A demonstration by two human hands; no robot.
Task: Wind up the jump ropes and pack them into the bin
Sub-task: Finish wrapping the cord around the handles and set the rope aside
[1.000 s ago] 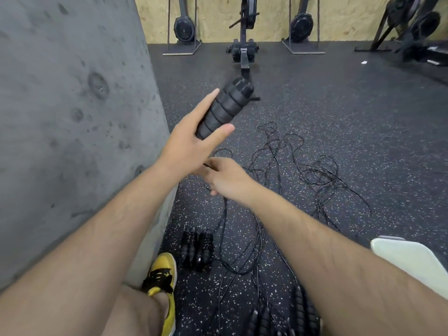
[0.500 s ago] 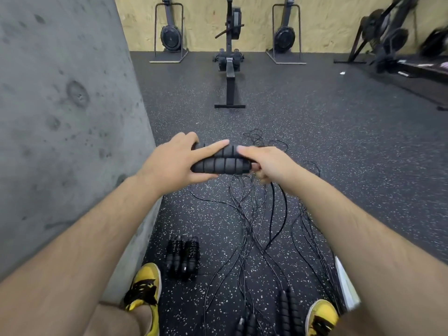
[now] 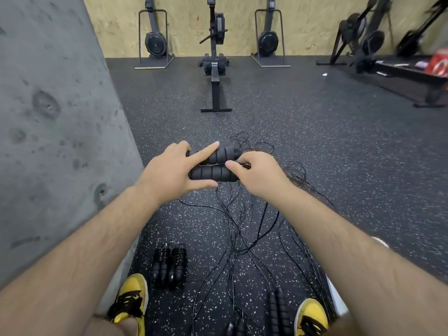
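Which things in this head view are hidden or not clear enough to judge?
- Bin: only a pale edge shows; right forearm covers the rest.
- Handles: left ends hidden under left hand.
- Cord pinched by right hand: too thin to trace.
- Red object: blurred, cut by right edge.

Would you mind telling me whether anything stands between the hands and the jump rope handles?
Nothing does: the left hand already grips the paired handles, and the right hand pinches the cord at their end. No bin is clearly identifiable.
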